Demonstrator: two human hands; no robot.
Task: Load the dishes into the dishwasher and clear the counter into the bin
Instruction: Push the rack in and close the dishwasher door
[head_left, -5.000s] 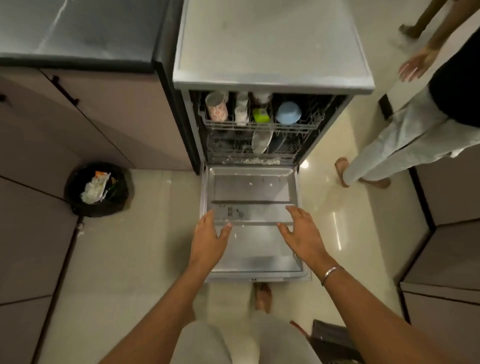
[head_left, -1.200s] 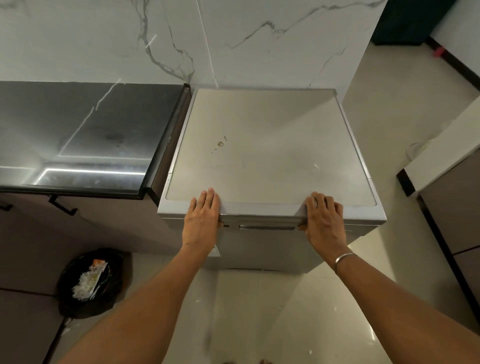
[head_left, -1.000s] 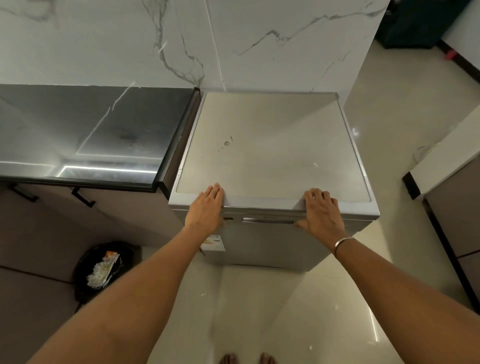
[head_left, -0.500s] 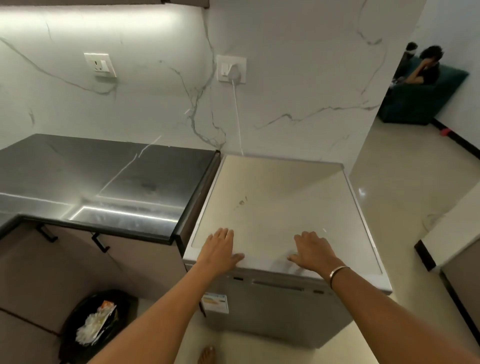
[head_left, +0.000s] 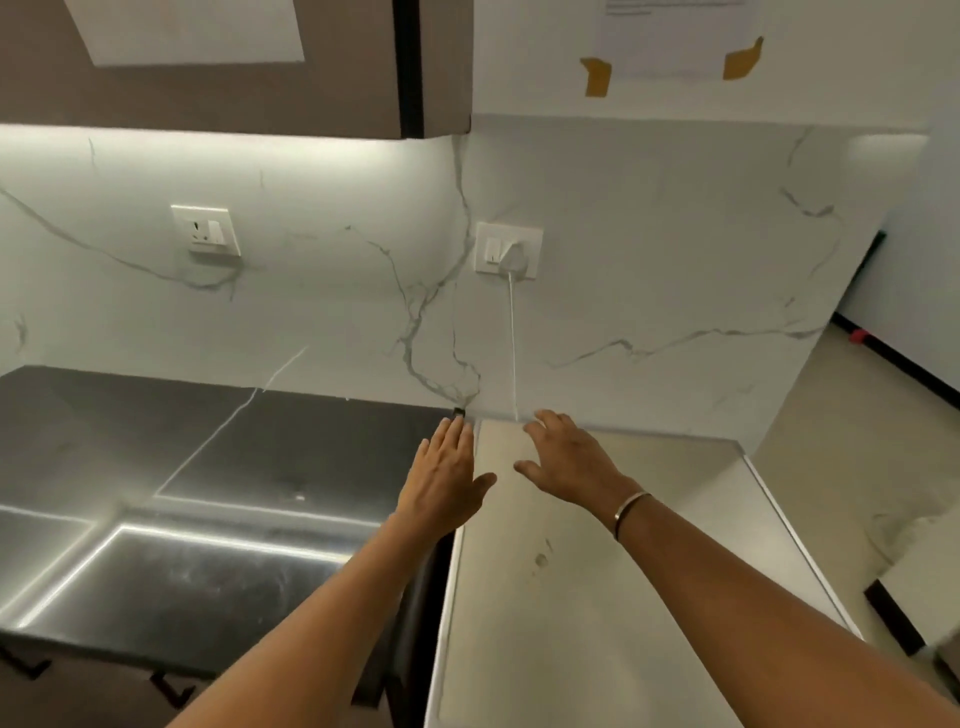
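Observation:
The grey top of the dishwasher (head_left: 623, 597) fills the lower right; its door is out of sight below the frame. My left hand (head_left: 444, 480) hovers with straight fingers over the seam between the dark counter (head_left: 208, 467) and the dishwasher. My right hand (head_left: 569, 462), a bangle on its wrist, is held flat with fingers spread above the back of the dishwasher top. Neither hand holds anything. No dishes or bin are in view.
A white marble wall stands behind, with a socket (head_left: 207, 229) on the left and a plugged socket (head_left: 509, 250) whose white cable (head_left: 513, 343) drops behind the dishwasher. A wall cabinet (head_left: 234, 62) hangs above. Floor lies to the right.
The dishwasher door went from open to closed under both hands. My hands then left its front edge and lifted forward above the top. The view rose from the floor to the wall.

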